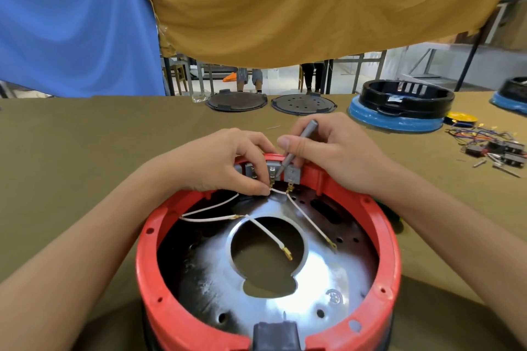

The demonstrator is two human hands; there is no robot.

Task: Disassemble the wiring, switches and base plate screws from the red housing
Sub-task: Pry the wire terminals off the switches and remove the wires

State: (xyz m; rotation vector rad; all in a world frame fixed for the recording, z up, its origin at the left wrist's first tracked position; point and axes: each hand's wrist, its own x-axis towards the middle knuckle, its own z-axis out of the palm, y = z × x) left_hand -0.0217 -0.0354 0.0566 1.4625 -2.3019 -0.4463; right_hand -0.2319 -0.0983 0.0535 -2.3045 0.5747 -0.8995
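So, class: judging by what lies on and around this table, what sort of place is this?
Probably an appliance-dismantling workshop. An opened red round plastic housing sits on the cloth-covered table; beyond it lie two blue-and-black round housings, dark round lids and a heap of removed coloured wires and switches.

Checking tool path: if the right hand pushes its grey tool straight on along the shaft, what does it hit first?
Probably the brass terminal on the grey switch block in the red plastic housing, beside the left hand's fingertips; depth unclear.
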